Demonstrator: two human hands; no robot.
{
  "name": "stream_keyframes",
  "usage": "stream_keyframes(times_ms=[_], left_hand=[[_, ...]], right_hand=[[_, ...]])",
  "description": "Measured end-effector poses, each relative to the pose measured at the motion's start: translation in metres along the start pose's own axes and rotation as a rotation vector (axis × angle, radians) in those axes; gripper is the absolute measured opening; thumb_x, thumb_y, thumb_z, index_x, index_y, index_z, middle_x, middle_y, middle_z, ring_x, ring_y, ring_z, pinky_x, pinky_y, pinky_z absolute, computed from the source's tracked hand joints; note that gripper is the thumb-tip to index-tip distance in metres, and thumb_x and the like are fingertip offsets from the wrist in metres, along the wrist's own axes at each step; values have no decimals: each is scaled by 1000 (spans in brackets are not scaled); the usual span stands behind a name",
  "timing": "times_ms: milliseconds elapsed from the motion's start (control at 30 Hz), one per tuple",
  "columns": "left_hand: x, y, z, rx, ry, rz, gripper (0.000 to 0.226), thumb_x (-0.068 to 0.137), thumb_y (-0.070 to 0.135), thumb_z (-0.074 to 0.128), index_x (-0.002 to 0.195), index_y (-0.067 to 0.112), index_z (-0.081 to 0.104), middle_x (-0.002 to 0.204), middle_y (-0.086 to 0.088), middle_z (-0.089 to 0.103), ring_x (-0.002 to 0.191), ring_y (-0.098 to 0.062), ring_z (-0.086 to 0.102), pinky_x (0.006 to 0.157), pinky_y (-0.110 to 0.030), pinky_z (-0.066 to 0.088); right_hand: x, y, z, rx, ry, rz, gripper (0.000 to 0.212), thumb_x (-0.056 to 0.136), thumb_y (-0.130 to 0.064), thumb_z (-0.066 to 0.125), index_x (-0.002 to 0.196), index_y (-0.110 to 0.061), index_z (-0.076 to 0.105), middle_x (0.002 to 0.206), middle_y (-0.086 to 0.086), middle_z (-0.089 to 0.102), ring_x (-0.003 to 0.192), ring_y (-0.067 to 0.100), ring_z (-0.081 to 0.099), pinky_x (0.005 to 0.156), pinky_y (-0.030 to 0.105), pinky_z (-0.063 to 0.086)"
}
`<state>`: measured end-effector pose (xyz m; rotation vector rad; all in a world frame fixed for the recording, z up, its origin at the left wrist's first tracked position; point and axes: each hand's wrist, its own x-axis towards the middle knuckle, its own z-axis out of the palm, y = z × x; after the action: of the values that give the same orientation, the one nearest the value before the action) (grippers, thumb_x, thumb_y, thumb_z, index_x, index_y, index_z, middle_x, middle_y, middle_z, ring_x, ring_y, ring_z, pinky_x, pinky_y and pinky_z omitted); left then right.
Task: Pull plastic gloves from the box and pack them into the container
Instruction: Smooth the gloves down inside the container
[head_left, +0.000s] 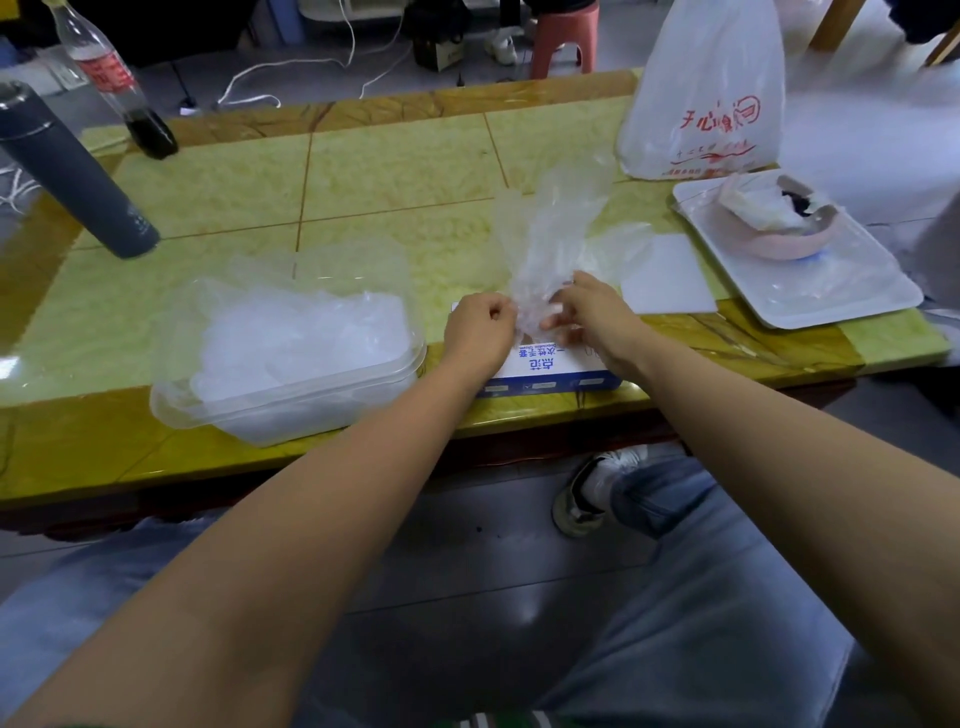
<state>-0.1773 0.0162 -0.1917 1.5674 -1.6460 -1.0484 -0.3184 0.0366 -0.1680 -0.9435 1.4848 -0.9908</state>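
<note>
A blue and white glove box (550, 371) lies near the table's front edge, mostly covered by my hands. Above it a bunch of clear plastic gloves (558, 228) stands up, fanning away from me. My left hand (480, 330) pinches the bunch's lower end from the left. My right hand (587, 312) grips the same end from the right. To the left of the box sits a clear plastic container (374, 387) holding a pile of crumpled clear gloves (301, 343).
A grey flask (72, 176) and a cola bottle (111, 78) stand at the far left. A white plastic bag (711, 88) stands at the back right, with a white tray (841, 291) carrying a pink bowl (774, 239) in front of it. A white card (670, 275) lies beside the box.
</note>
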Motion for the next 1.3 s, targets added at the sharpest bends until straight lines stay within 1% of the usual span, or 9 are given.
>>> stream_keyframes(times_ms=[167,333,533,667,800,933,1100,1200,1300], left_hand=[[2,-1,2,-63,-56,-43,32,93,13,47,76,-8,64,64,-14,57,63,-23,50,73,-51,53],[1,0,-5,-122,-4,-115,27,94,12,43,82,-2,64,67,-10,58,60,-23,54,65,-41,51],[1,2,-7,-226,21,-147,27,98,23,46,73,14,41,73,-8,51,59,-23,51,54,-30,37],[0,7,-9,-279,64,-123,21,100,24,45,82,13,44,76,-6,57,65,-22,55,67,-37,49],[-1,10,-13,-277,79,-100,25,100,13,40,76,16,44,66,1,51,59,-16,50,68,-35,46],[-5,13,-19,-290,74,-132,18,100,15,40,85,12,48,70,-3,56,57,-16,52,66,-34,50],[-15,18,-23,-292,29,-112,23,96,19,49,76,9,54,66,-6,56,57,-20,51,63,-36,48],[-25,29,-25,-286,-32,-74,35,99,31,48,69,13,58,65,0,56,61,-18,54,67,-32,48],[-31,37,-27,-271,-77,-95,41,101,38,37,78,16,63,75,3,57,66,-17,53,69,-30,45]], right_hand=[[-2,5,5,-301,-8,-99,18,87,2,58,79,-15,55,73,1,58,65,14,54,56,16,45],[12,9,6,-487,175,-96,15,79,-8,65,65,-10,63,69,6,65,71,20,60,74,38,54],[14,12,1,-629,355,-176,17,76,-4,61,75,-18,53,75,-3,54,73,16,51,66,29,40],[14,15,13,-754,153,-299,29,82,-1,54,71,-24,68,72,-10,54,66,8,50,68,31,44],[6,15,23,-1201,-49,-225,35,93,-9,40,85,-25,70,92,-1,65,96,26,55,88,33,39],[-2,12,16,-723,61,-332,11,85,-12,53,87,-17,63,83,-3,62,80,19,57,74,31,45],[-17,4,8,-451,-126,-357,39,79,-15,70,112,-15,49,108,5,52,87,13,48,70,22,41],[-23,2,9,-467,-119,-337,35,78,-36,77,96,-13,58,94,3,59,84,13,54,72,25,43],[-28,-5,11,-387,59,-362,26,89,-30,69,85,-5,64,79,14,63,74,25,58,74,36,46]])
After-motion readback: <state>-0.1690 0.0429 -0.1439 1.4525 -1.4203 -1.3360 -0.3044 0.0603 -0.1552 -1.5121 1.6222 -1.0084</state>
